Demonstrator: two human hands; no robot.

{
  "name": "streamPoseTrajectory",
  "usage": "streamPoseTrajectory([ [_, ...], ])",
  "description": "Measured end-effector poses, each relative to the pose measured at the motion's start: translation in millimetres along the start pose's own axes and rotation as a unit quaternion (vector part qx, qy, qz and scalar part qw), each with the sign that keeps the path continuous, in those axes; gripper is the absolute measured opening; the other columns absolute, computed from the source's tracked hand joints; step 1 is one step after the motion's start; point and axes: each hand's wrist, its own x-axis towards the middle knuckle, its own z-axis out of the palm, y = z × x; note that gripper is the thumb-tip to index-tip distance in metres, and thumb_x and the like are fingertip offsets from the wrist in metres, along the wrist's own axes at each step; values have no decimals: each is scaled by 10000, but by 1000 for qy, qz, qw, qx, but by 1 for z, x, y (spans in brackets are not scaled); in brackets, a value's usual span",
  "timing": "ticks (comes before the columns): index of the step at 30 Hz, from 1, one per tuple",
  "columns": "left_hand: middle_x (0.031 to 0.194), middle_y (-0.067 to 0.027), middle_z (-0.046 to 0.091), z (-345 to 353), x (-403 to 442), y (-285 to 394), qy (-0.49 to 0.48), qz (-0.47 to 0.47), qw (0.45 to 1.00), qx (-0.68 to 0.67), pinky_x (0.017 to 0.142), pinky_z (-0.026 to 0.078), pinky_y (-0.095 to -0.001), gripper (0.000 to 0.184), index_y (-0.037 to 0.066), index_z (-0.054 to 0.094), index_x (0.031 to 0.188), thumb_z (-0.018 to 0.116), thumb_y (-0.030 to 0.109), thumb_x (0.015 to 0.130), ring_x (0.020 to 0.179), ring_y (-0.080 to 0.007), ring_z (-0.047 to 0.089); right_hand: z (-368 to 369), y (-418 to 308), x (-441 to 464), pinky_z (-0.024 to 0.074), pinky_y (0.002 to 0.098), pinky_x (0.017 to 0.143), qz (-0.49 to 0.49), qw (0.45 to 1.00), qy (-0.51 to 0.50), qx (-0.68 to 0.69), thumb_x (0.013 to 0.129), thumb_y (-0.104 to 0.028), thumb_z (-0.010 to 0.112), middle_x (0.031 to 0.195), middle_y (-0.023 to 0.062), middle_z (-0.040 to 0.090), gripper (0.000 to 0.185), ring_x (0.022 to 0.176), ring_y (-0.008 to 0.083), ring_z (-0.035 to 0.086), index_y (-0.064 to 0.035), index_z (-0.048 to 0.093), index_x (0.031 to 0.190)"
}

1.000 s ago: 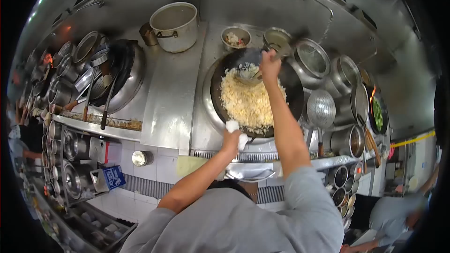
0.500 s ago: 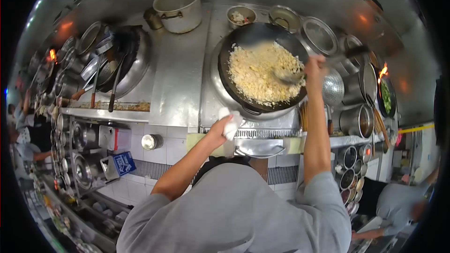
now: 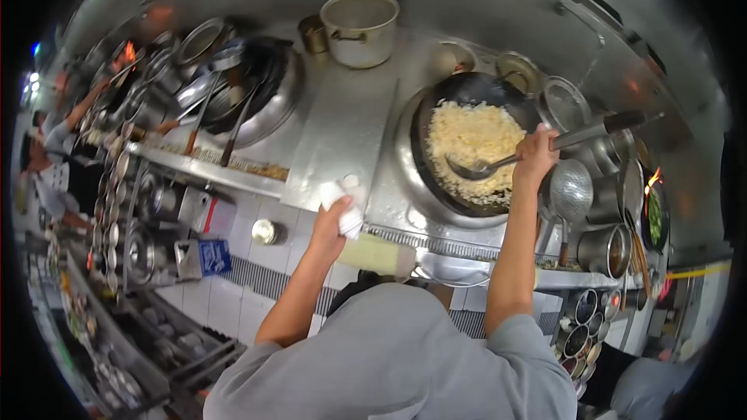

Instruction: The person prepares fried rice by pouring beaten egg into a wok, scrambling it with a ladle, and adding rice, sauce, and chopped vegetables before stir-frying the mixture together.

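Presently, the right hand (image 3: 537,155) grips the ladle (image 3: 579,135), its handle slanting rightward, its scoop (image 3: 471,172) leftward amid rice (image 3: 475,134) in the wok (image 3: 476,87); the left hand (image 3: 330,224), farther off, clutches a white cloth (image 3: 352,220).

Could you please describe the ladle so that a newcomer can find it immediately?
Find the big black wok of rice. At its right edge, the right hand grips the ladle, whose long handle has a dark grip. Unlike the perforated skimmer nearby, the ladle is held and has its bowl inside the wok.
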Motion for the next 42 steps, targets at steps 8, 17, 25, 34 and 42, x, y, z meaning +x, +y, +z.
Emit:
streamPoseTrajectory([
  [8, 992, -50, 587, -40, -17, 20, 33, 33, 996, 70, 696, 503, -293, 361, 38, 498, 1190, 619, 148, 867, 848, -147, 596, 30, 34, 47, 225, 271, 369, -22, 998, -52, 16, 899, -89, 604, 494, -44, 296, 324, 371, 87, 259, -138, 358, 694],
  [17, 996, -63, 609, -114, -25, -8, 127, 21, 990, 51, 714, 521, -312, 332, 50, 502, 1197, 575, 129, 883, 861, -178, 616, 36, 64, 78, 243, 249, 353, -20, 986, -104, -128, 906, -77, 589, 498, -60, 297, 317, 376, 60, 299, -151, 361, 699],
  [25, 978, -57, 608, -110, -23, -38, 114, -49, 992, -10, 676, 523, -317, 342, 58, 499, 1212, 580, 140, 890, 839, -180, 612, 28, 69, 116, 392, 284, 519, -96, 922, -132, -351, 866, -147, 645, 616, 26, 534, 199, 541, 111, 466, -36, 537, 741],
  [34, 1024, -68, 600, -84, -8, -54, 103, -65, 991, 49, 782, 529, -342, 308, 40, 496, 1172, 583, 135, 893, 921, -197, 621, -32, -53, 29, 325, 272, 443, -141, 929, 20, -341, 873, -140, 634, 531, -40, 413, 270, 458, 77, 392, -68, 469, 671],
  [42, 1005, -70, 605, -63, 19, -53, 35, -91, 993, 62, 745, 532, -340, 318, 38, 496, 1197, 567, 154, 909, 850, -194, 623, -48, -42, -10, 239, 263, 413, 21, 995, 55, -86, 906, -120, 610, 525, -76, 280, 278, 422, 59, 273, -169, 397, 733],
])
